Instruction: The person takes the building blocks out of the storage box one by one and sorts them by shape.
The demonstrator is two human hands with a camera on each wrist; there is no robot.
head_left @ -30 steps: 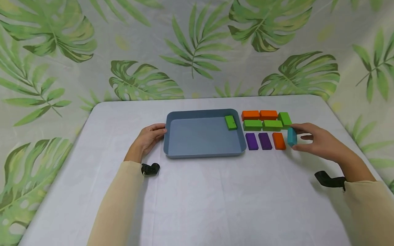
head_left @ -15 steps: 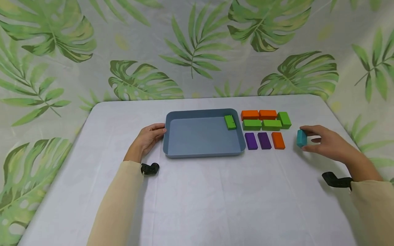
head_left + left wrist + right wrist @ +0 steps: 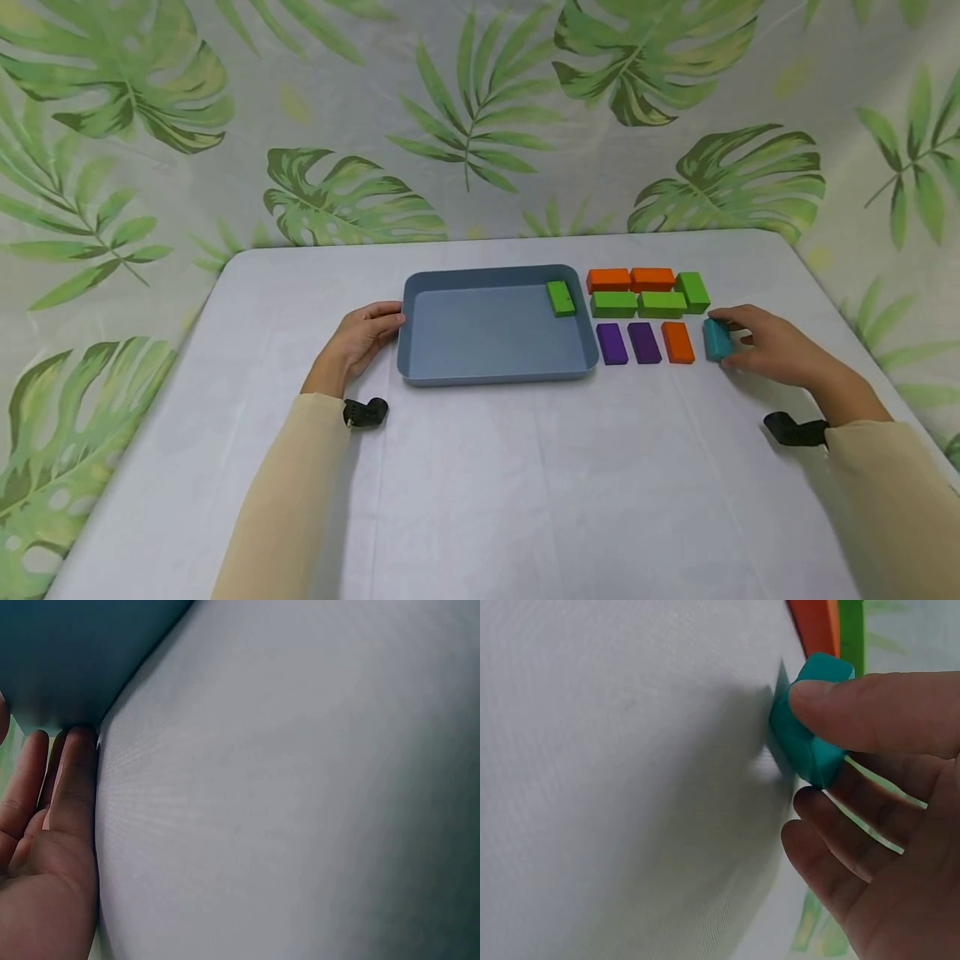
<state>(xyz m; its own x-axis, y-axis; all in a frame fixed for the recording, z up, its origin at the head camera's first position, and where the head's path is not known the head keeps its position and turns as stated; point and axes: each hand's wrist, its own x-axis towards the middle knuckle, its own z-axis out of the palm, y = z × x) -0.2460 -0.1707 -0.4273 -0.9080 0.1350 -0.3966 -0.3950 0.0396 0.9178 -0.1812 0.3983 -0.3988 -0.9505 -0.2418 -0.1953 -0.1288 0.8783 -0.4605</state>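
In the head view my right hand (image 3: 783,350) pinches a teal block (image 3: 717,340) between thumb and fingers, to the right of an orange block (image 3: 678,342). The right wrist view shows the thumb across the teal block (image 3: 802,746), which is tilted close over the cloth. My left hand (image 3: 358,343) touches the left side of a blue-grey tray (image 3: 480,333). Seen from the left wrist, its fingers (image 3: 73,784) are fairly straight, with their tips at the tray wall (image 3: 75,660). Inside the tray, near its right end, lies a green block (image 3: 561,298).
Two purple blocks (image 3: 644,342) lie in line with the orange one. Behind them are two green blocks (image 3: 613,305) in a row, two orange blocks (image 3: 609,280), and a green block (image 3: 692,292) set crosswise. A white cloth (image 3: 480,483) covers the table; a leaf-patterned curtain (image 3: 480,125) hangs behind.
The right hand first moved right with the teal block, then came back left and lower, beside the orange block. The left hand and the tray have stayed put.
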